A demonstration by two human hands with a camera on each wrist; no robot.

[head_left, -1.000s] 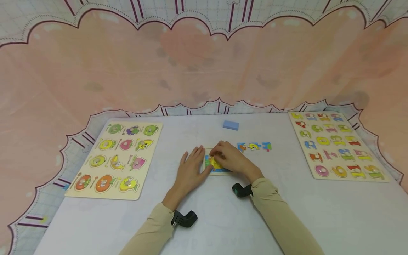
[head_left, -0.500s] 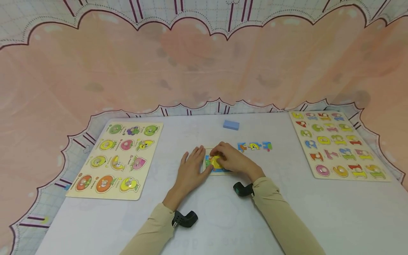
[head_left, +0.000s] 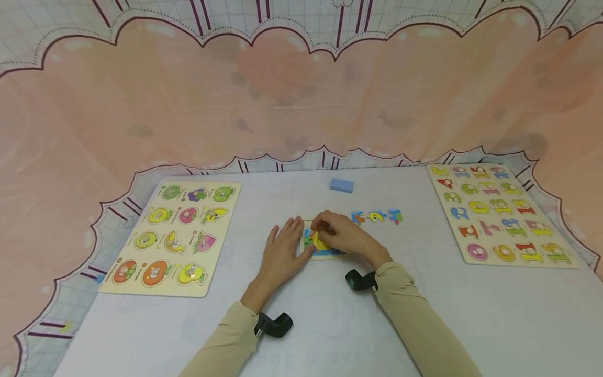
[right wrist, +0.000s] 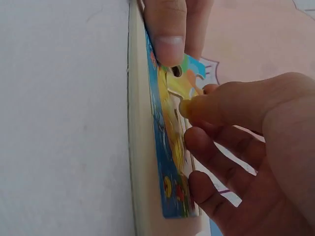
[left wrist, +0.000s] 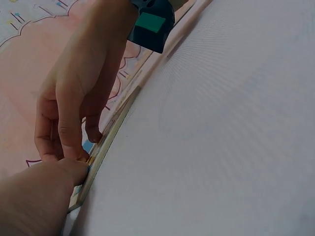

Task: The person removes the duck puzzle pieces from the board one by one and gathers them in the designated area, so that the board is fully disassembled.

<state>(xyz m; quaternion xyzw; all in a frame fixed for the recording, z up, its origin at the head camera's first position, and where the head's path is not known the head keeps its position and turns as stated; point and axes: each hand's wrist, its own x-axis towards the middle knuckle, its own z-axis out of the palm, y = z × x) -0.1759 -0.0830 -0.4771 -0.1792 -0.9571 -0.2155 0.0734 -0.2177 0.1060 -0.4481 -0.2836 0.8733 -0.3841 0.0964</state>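
A small jigsaw board [right wrist: 140, 162] with a pale frame and a blue and yellow picture lies between my hands. The left hand [head_left: 282, 246] is spread flat at the board's left side, and its thumb [right wrist: 170, 44] presses on the picture. Over the board, the right hand [head_left: 346, 235] pinches a jigsaw piece [right wrist: 192, 73] between thumb and index finger. This yellow, green and blue piece stands tilted up from the picture beside the left thumb. In the left wrist view the right hand's fingers [left wrist: 69, 123] point down at the board, with the piece mostly hidden.
Several loose jigsaw pieces [head_left: 375, 216] lie in a row right of the board. Behind them is a blue block [head_left: 341, 185]. A fruit peg board [head_left: 188, 256] lies on the left of the white table [head_left: 315, 335]. At the right lies a number puzzle board [head_left: 485, 241].
Both hands stay almost in place. The right hand's fingers shift slightly over the board, and the head view tilts a little.
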